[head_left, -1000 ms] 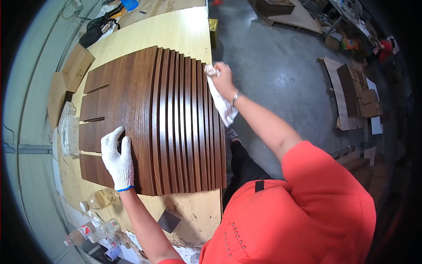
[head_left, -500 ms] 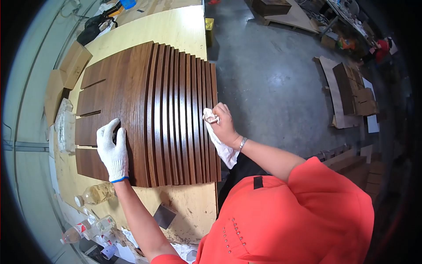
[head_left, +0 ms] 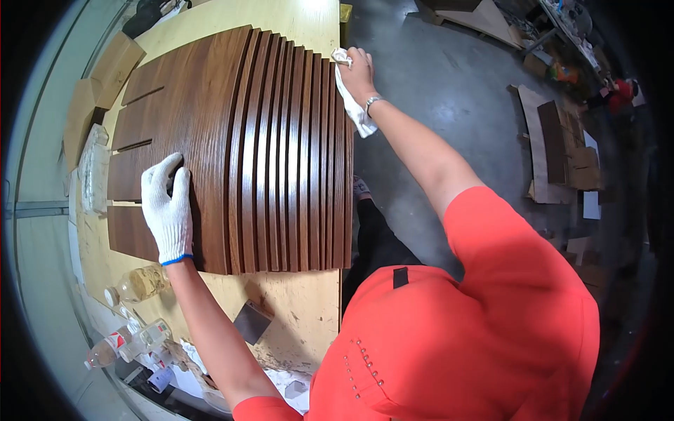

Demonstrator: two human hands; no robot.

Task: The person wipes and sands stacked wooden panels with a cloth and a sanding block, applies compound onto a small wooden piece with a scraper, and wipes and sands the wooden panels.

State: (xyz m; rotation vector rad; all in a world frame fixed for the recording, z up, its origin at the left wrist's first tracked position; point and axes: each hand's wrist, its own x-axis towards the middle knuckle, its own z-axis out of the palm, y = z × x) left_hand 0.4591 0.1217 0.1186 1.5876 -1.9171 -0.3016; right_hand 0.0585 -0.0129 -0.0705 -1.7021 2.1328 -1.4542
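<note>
A fanned stack of dark brown wood-grain panels (head_left: 200, 91) lies on the table, its stepped long edges facing right and slots cut into the left side of the top panel. My left hand (head_left: 168, 203), in a white knit glove with a blue cuff, rests on the top panel near those slots. Its thumb and fingers are bent but apart, with nothing seen held between them. Bare and closed, my right hand (head_left: 359, 74) grips a white cloth (head_left: 357, 112) at the far right corner of the stack. The cloth hangs down beside the outermost panel edge.
Plastic bottles (head_left: 144, 283) and a small dark grey block (head_left: 253, 321) are on the near part of the pale wooden table (head_left: 309, 302). Opened cardboard boxes (head_left: 116, 67) line the left side. Stacked panels and cartons (head_left: 569, 147) sit on the floor at right.
My right hand has moved with the cloth along the right edge to the stack's far corner. My left hand stays on the top panel. The view has shifted slightly.
</note>
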